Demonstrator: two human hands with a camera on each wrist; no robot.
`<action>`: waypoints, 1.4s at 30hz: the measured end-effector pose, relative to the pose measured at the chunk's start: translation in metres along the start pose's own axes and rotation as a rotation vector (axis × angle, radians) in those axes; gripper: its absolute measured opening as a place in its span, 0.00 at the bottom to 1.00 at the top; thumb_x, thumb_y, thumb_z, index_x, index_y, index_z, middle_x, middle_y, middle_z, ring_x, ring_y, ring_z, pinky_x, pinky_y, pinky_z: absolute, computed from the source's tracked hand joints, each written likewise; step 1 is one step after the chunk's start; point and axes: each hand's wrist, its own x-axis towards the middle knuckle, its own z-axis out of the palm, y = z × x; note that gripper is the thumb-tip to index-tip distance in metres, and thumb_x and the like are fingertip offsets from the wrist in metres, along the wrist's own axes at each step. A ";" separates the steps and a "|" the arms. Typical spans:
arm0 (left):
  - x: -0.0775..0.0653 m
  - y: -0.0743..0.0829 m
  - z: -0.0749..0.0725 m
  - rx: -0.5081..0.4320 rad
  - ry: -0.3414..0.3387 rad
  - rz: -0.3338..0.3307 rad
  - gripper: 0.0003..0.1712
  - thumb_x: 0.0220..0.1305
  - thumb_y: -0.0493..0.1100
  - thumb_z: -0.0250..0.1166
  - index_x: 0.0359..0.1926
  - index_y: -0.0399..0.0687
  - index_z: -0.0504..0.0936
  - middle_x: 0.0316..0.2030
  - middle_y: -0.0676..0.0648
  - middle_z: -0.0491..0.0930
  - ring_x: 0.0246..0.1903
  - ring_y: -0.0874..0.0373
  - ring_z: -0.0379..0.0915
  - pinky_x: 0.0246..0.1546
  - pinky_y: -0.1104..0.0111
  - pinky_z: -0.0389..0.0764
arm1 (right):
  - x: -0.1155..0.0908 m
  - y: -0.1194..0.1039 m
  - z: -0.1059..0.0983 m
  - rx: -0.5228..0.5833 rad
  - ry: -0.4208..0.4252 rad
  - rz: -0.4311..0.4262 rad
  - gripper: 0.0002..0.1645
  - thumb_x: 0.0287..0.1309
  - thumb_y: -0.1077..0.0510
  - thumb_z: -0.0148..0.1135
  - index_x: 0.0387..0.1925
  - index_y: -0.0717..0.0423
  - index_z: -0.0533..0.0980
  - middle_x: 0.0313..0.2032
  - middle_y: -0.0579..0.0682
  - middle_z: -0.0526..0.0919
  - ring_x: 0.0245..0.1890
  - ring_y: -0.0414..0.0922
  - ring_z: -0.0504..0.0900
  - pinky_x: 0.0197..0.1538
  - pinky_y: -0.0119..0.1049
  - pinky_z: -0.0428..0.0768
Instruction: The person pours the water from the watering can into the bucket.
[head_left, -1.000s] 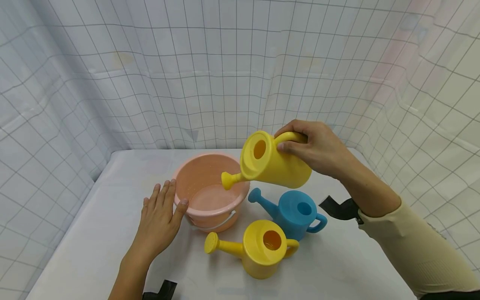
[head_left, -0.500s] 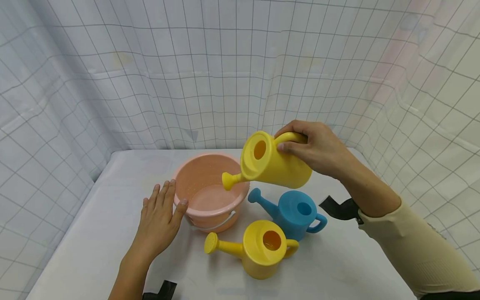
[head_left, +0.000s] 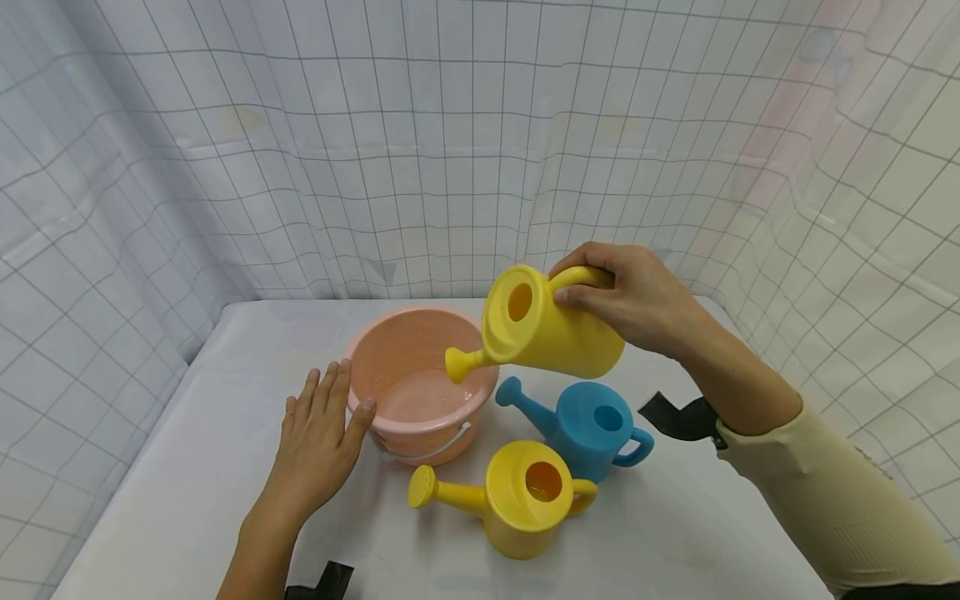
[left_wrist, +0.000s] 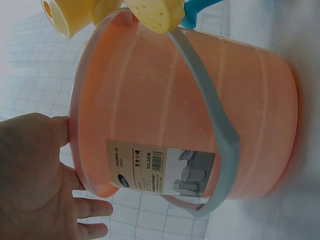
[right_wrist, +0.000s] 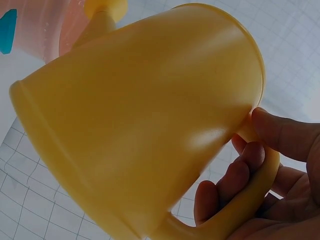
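My right hand (head_left: 626, 292) grips the handle of a yellow watering can (head_left: 558, 333), its fingers curled through the loop in the right wrist view. The can is held up in the air, tilted left, with its spout head over the pink bucket (head_left: 431, 425). Drops show on the bucket's inner wall. Fingers straight, my left hand (head_left: 318, 437) rests at the bucket's left rim; in the left wrist view the thumb (left_wrist: 61, 131) touches that rim. A grey bail handle (left_wrist: 227, 142) hangs down the bucket's near side, beside a paper label (left_wrist: 160, 167).
A blue watering can (head_left: 588, 421) stands right of the bucket, below the raised can. Nearer the front is a second yellow watering can (head_left: 525, 500), its spout pointing left. White cloth covers the table (head_left: 187, 500), and a grid-patterned curtain (head_left: 450, 150) encloses the back and sides.
The raised yellow watering can has dipped very slightly in the head view, its spout head a touch lower and further right. My left hand stays at the rim.
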 end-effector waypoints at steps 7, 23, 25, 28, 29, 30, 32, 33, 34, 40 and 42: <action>0.000 0.000 0.000 -0.003 -0.004 -0.001 0.41 0.72 0.63 0.39 0.75 0.49 0.40 0.73 0.35 0.44 0.74 0.37 0.30 0.66 0.34 0.34 | 0.000 0.001 0.001 -0.001 0.001 -0.005 0.12 0.61 0.54 0.61 0.45 0.52 0.78 0.43 0.50 0.82 0.38 0.46 0.78 0.46 0.39 0.81; -0.001 -0.001 0.000 -0.003 -0.012 -0.007 0.41 0.71 0.63 0.39 0.75 0.49 0.39 0.73 0.35 0.44 0.74 0.37 0.29 0.66 0.34 0.34 | 0.000 0.001 0.002 -0.015 0.005 -0.002 0.12 0.61 0.55 0.61 0.45 0.52 0.78 0.42 0.50 0.82 0.39 0.46 0.78 0.46 0.40 0.81; -0.001 -0.001 0.000 -0.004 -0.013 -0.006 0.41 0.71 0.63 0.39 0.75 0.49 0.39 0.73 0.35 0.44 0.74 0.37 0.29 0.66 0.34 0.34 | 0.000 0.001 0.002 -0.017 0.006 -0.001 0.11 0.61 0.55 0.61 0.45 0.52 0.78 0.43 0.50 0.82 0.39 0.46 0.78 0.46 0.40 0.81; -0.001 -0.001 0.000 -0.004 -0.011 -0.006 0.41 0.72 0.63 0.39 0.75 0.49 0.39 0.73 0.35 0.44 0.74 0.37 0.29 0.66 0.34 0.34 | 0.000 0.001 0.002 -0.022 0.005 0.000 0.11 0.61 0.55 0.61 0.45 0.52 0.78 0.43 0.50 0.82 0.39 0.46 0.78 0.46 0.41 0.81; -0.001 0.000 0.000 -0.004 -0.010 -0.005 0.41 0.72 0.63 0.39 0.75 0.49 0.39 0.73 0.35 0.44 0.74 0.37 0.29 0.66 0.34 0.34 | 0.000 0.001 0.002 -0.023 0.004 0.002 0.11 0.61 0.55 0.61 0.45 0.52 0.78 0.43 0.50 0.82 0.39 0.46 0.78 0.46 0.41 0.81; -0.001 0.000 0.000 -0.004 -0.009 -0.005 0.41 0.72 0.63 0.39 0.75 0.49 0.39 0.73 0.35 0.44 0.74 0.37 0.29 0.66 0.34 0.34 | 0.000 0.001 0.001 -0.024 0.003 0.002 0.11 0.61 0.55 0.61 0.45 0.52 0.78 0.43 0.50 0.82 0.39 0.46 0.78 0.46 0.41 0.81; -0.001 0.000 0.000 -0.002 -0.005 -0.004 0.41 0.72 0.62 0.39 0.75 0.48 0.39 0.73 0.34 0.44 0.74 0.37 0.29 0.66 0.34 0.34 | 0.000 0.001 0.001 -0.024 0.002 0.004 0.11 0.61 0.55 0.61 0.45 0.52 0.78 0.43 0.50 0.82 0.39 0.46 0.78 0.46 0.40 0.81; -0.001 0.000 0.000 -0.001 -0.003 -0.003 0.40 0.72 0.62 0.39 0.75 0.48 0.39 0.73 0.34 0.44 0.74 0.37 0.29 0.66 0.34 0.34 | 0.000 0.001 0.001 -0.023 0.001 0.004 0.11 0.61 0.55 0.61 0.45 0.52 0.78 0.43 0.50 0.82 0.39 0.46 0.78 0.46 0.40 0.81; -0.001 0.000 0.000 0.000 -0.003 -0.003 0.40 0.72 0.62 0.39 0.75 0.48 0.40 0.73 0.34 0.44 0.74 0.37 0.30 0.66 0.35 0.34 | 0.000 0.001 0.001 -0.022 0.001 0.004 0.11 0.61 0.55 0.61 0.45 0.52 0.78 0.43 0.50 0.82 0.39 0.46 0.78 0.46 0.40 0.80; 0.001 0.001 -0.002 0.008 -0.018 -0.011 0.41 0.71 0.63 0.39 0.75 0.48 0.39 0.73 0.34 0.43 0.74 0.37 0.29 0.66 0.35 0.34 | 0.001 0.001 0.001 -0.025 -0.002 0.002 0.11 0.61 0.55 0.61 0.45 0.51 0.78 0.43 0.50 0.82 0.39 0.46 0.78 0.46 0.40 0.80; 0.001 0.001 -0.003 0.011 -0.024 -0.015 0.41 0.71 0.63 0.38 0.75 0.48 0.39 0.74 0.35 0.43 0.74 0.37 0.29 0.66 0.35 0.34 | 0.001 0.000 0.001 -0.027 -0.001 0.000 0.11 0.61 0.54 0.61 0.45 0.51 0.78 0.43 0.50 0.82 0.39 0.46 0.78 0.46 0.40 0.81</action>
